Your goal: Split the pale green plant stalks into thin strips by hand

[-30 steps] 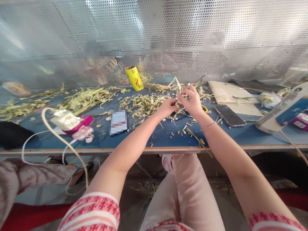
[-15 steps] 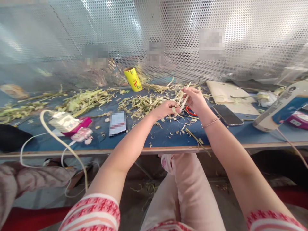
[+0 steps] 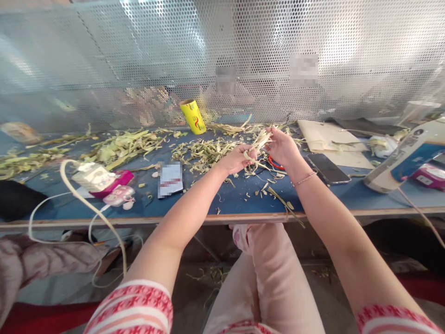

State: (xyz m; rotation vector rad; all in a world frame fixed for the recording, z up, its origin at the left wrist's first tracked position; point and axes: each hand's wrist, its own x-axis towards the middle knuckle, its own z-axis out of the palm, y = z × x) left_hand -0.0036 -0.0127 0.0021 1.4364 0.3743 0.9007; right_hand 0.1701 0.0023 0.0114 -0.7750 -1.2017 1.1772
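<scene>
My left hand and my right hand are held close together over the blue table. Between them they grip a pale, stringy plant stalk, whose peeled strips fan out between the fingers. The left hand pinches its lower end; the right hand holds the upper strips. Beneath the hands lies a heap of greenish peelings, and a red ring-like object shows just below the right hand.
A yellow roll leans on the perforated metal screen. A phone, papers, a white device, a card, pink items and a white cable lie on the table. More peelings cover the left side.
Both hands have dropped slightly and drawn a little apart, pulling the strips of the stalk open between them.
</scene>
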